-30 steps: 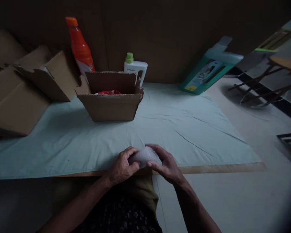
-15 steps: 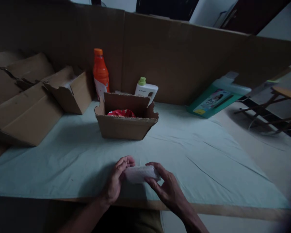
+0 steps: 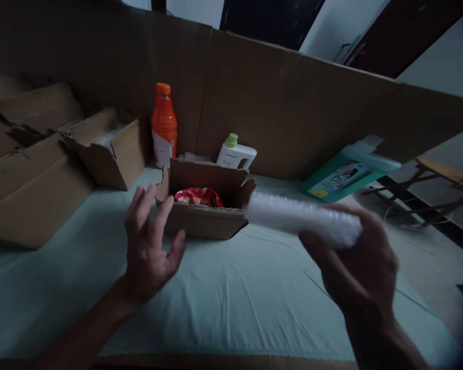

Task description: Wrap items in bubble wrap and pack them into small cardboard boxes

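Observation:
My right hand (image 3: 357, 262) is raised above the table and grips a white roll of bubble wrap (image 3: 301, 218), held nearly level with its left end toward the small cardboard box (image 3: 204, 221). My left hand (image 3: 150, 246) hovers open, palm turned right, fingers spread, just left of that box and holding nothing. The box is open at the top and holds a red packet (image 3: 198, 196).
A pale green cloth (image 3: 231, 293) covers the table. An orange bottle (image 3: 164, 126) and a white bottle with a green cap (image 3: 235, 152) stand behind the box. Cardboard boxes (image 3: 57, 154) lie at the left, a teal carton (image 3: 345, 172) leans at the right, and a cardboard wall (image 3: 293, 103) runs behind.
Both hands held the white wrap low at the table's front edge. Now my right hand has lifted it up and right, and my left hand has let go and opened.

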The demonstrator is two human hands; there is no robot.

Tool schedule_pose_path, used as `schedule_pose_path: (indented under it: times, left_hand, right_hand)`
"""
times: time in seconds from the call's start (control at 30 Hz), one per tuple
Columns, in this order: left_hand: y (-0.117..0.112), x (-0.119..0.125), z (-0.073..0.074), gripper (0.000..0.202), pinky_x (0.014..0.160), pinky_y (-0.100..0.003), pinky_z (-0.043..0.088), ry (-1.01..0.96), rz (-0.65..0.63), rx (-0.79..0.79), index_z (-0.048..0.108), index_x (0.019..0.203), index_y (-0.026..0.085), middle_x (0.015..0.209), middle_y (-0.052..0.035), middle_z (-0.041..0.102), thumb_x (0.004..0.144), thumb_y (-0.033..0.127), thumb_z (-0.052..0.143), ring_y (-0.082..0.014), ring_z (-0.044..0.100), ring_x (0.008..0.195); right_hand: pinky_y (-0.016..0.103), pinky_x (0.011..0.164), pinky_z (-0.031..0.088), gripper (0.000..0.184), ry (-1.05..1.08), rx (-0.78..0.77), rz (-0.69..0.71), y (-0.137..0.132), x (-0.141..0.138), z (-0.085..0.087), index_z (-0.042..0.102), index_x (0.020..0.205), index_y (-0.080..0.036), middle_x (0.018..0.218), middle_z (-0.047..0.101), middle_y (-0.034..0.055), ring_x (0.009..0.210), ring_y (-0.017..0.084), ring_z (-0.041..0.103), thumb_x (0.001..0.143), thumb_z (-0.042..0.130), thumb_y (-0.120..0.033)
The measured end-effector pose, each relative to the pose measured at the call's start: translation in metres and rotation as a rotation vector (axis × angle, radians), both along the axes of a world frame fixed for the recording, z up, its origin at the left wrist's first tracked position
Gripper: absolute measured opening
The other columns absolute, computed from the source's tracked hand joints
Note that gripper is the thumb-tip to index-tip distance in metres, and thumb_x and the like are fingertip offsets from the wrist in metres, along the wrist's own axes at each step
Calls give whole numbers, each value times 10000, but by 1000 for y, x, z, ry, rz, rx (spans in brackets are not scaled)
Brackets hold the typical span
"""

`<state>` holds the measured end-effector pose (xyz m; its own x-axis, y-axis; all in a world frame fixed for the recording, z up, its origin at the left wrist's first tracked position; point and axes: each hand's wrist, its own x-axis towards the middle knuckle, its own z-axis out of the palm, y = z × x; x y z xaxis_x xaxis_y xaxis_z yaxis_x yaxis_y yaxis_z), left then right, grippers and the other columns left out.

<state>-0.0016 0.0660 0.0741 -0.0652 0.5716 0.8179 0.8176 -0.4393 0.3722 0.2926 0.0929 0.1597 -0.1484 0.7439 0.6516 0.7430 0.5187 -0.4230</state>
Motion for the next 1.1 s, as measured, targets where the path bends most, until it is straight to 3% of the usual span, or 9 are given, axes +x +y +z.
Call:
schedule_pose_path:
  times: [0.1,0.23,0.33,0.57,0.7,0.83,0.9,0.97,1.1]
  left_hand:
    - [23,-9,6,363,1231,-591,271,87,13,-11,646,1200,242,1637,-66,308,852,141,628,-382,224,1538]
    - [21,-8,-5,249,1196,-619,330,122,-43,-22,697,1006,234,1615,-44,363,820,96,606,-387,290,1513]
    - [17,-9,-8,279,1185,-630,343,114,-67,-35,707,1011,245,1605,-44,384,807,83,606,-384,306,1506]
    - [23,-10,0,273,1191,-618,343,94,-91,-49,702,1000,253,1583,-41,410,810,80,612,-375,327,1496]
    - [21,-16,-5,591,1210,-571,331,-43,-94,-23,522,1392,289,1642,-81,294,837,139,660,-350,332,1498]
    - [19,-34,-24,868,1209,-564,330,-344,-76,-168,225,1584,292,1618,-120,323,851,247,687,-340,353,1484]
    - [20,-38,-39,856,1202,-564,339,-463,-77,-323,217,1588,300,1606,-119,350,864,279,673,-335,383,1466]
    - [21,-35,-53,853,1206,-563,332,-553,-99,-431,224,1585,295,1615,-119,342,860,297,672,-334,376,1472]
    - [29,-16,-72,816,1209,-533,333,-674,-230,-514,290,1553,225,1543,-142,445,831,279,666,-322,427,1441]
  right_hand:
    - [384,722,514,286,-230,62,-14,61,-19,15,649,1121,-254,1035,680,79,873,244,610,897,666,-432]
    - [391,737,492,168,-825,-78,21,117,-55,16,729,832,-192,864,724,109,834,266,641,830,715,-360]
    - [362,693,490,175,-1046,-204,-23,128,-83,10,733,764,-163,754,728,135,747,259,681,862,659,-288]
    - [402,717,522,138,-1117,-478,45,138,-125,-13,758,795,-120,789,758,192,795,315,736,860,637,-126]
    - [343,694,518,138,-1038,-402,70,133,-99,9,761,937,-156,891,775,139,805,275,731,853,689,-239]
    - [290,635,485,237,-609,-157,-114,101,-27,28,727,1055,-215,841,758,52,708,201,689,894,622,-352]
    - [300,597,486,262,-411,-208,-124,84,3,12,724,1007,-198,795,743,53,627,186,651,890,609,-402]
    - [311,584,514,367,-264,-340,-4,74,12,-23,702,1085,-185,900,760,82,659,196,657,841,654,-455]
    - [327,608,547,405,-70,-552,181,74,-23,-98,672,1023,-163,959,756,124,729,223,676,798,671,-499]
